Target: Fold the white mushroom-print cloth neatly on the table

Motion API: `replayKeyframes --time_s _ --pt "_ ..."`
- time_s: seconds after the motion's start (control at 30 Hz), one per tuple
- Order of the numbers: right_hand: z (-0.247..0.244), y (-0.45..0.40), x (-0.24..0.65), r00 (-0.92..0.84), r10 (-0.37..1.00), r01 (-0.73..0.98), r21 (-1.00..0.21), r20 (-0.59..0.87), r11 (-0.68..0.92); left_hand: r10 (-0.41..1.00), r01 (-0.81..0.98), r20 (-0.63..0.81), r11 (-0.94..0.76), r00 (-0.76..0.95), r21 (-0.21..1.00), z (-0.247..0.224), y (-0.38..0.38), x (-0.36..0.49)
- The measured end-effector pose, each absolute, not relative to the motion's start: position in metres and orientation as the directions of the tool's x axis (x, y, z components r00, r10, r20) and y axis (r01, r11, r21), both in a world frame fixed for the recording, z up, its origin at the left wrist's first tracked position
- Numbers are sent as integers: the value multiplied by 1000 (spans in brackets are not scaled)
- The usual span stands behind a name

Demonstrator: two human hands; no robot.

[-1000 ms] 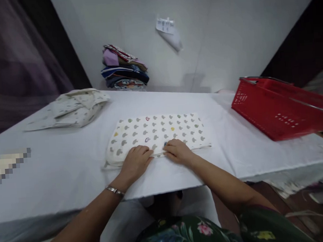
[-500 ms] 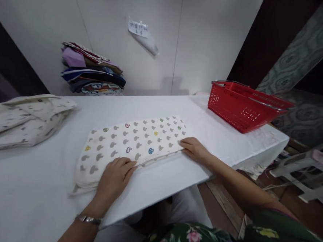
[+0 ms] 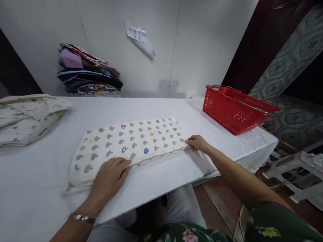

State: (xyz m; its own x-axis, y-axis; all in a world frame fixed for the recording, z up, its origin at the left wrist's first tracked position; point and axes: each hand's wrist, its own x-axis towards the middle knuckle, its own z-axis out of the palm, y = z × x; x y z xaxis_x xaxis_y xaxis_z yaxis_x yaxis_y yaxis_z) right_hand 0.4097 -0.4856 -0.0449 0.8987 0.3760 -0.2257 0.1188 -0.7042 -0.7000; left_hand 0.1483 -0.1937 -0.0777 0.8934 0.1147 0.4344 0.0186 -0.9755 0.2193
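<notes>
A folded white cloth [image 3: 140,140] with grey mushroom shapes and a few coloured ones lies flat on the table in front of me. Its long near edge shows more than one layer. My left hand [image 3: 110,177] rests on the near edge, left of the middle, fingers stretched over the fabric and thumb beside the edge. At the right near corner, my right hand [image 3: 198,143] is closed, its thumb and fingertips pinching the cloth's corner.
Another patterned white cloth [image 3: 24,120] lies loosely heaped at the left. Folded fabrics [image 3: 90,72] are stacked against the wall. A red basket [image 3: 237,109] stands on the white-covered table [image 3: 165,184] at the right. A white stool [image 3: 301,176] is beyond the table's right end.
My right hand has slid slightly right to the cloth's corner and its fingers have drawn together. My left hand stays on the near edge. The whole view has shifted a little.
</notes>
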Motion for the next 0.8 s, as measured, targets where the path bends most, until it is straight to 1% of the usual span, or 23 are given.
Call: replayKeyframes --time_s 0.07,0.17,0.33,0.4,0.53,0.67,0.8 --pt "-41 -482 413 884 385 125 -657 -267 -743 121 24 449 -976 885 215 -76 -195 147" --pt "-38 -479 416 851 392 98 -628 -349 -772 150 51 467 -975 871 218 -72 -196 145" --pt "-34 -478 418 801 405 -11 -689 -440 -725 196 97 489 -971 850 220 -66 -200 142" --pt "-32 -478 418 802 409 -28 -711 -436 -703 204 109 487 -970 849 216 -65 -201 141" --pt "-30 -480 423 849 391 -13 -754 -355 -657 225 133 457 -965 860 225 -64 -201 141" --pt "-38 -483 428 862 356 -20 -727 -361 -687 261 167 433 -956 863 243 -64 -200 141" --pt "-47 -483 429 883 349 17 -720 -314 -693 323 237 432 -941 842 242 -62 -201 139"
